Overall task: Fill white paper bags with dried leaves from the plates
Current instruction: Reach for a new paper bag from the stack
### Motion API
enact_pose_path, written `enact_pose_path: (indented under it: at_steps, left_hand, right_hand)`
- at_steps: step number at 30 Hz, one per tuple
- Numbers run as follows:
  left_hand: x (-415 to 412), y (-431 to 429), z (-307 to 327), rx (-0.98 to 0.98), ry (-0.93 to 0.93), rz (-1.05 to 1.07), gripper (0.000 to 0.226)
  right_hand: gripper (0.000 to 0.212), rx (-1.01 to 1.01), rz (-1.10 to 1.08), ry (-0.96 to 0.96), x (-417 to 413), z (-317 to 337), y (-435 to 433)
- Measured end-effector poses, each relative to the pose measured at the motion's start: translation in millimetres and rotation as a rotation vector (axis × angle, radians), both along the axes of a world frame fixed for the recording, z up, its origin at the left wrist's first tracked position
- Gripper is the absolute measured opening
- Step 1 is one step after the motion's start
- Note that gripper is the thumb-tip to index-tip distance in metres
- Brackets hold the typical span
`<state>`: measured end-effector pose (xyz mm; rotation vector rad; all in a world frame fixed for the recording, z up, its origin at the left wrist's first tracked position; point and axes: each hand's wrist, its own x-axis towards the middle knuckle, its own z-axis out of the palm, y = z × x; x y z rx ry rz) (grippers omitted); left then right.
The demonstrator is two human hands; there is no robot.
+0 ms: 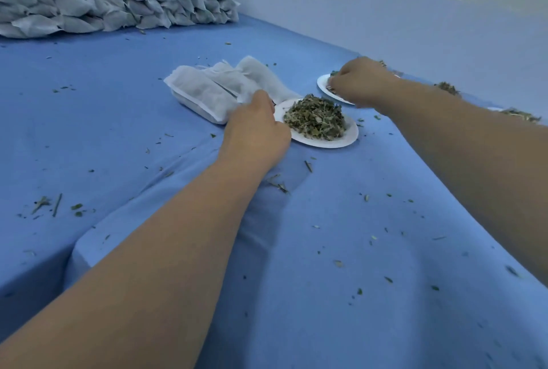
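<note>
Cloth [118, 119], blue and flecked with leaf bits, covers the table. Filled bags [89, 4] are stacked at its far left corner, and empty bags [207, 90] lie mid-table. Beside them sits a plate [326, 141] heaped with leaves [315, 118], with a second plate [321, 84] nearer the right edge. Your left hand [256, 131] touches the empty bags, but I cannot tell its grip. Your right hand [360, 79] curls its fingers onto the second plate's leaves.

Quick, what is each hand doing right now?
Left hand: at the white bags, grip hidden, cannot tell.
Right hand: closed on dried leaves.
</note>
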<state>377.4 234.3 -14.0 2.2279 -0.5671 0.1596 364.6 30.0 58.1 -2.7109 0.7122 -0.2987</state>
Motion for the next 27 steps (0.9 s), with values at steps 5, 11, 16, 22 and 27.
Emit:
enact_pose_path:
  at_steps: [5, 11, 16, 22, 27]
  left_hand:
    - [-3, -4, -2, 0.101, -0.069, -0.023, 0.031]
    - [-2, -4, -4, 0.126, -0.046, -0.057, 0.031]
    - [-18, -5, 7, 0.035, -0.026, -0.102, 0.029]
    - [-67, -22, 19, -0.092, 0.044, -0.178, 0.029]
    - [-135, -57, 25, -0.119, 0.032, -0.306, 0.032]
  right_hand:
    - [0.033, 0.067, -0.015, 0.019, -39, -21, -11]
    - [0.011, 0.124, -0.035, -0.024, -49, -27, -4]
    - [0.031, 0.167, -0.070, -0.041, -85, -25, -5]
    - [0.037, 0.320, -0.184, -0.186, -173, -15, -21]
    - [0.023, 0.311, -0.246, -0.291, -271, -7, -36]
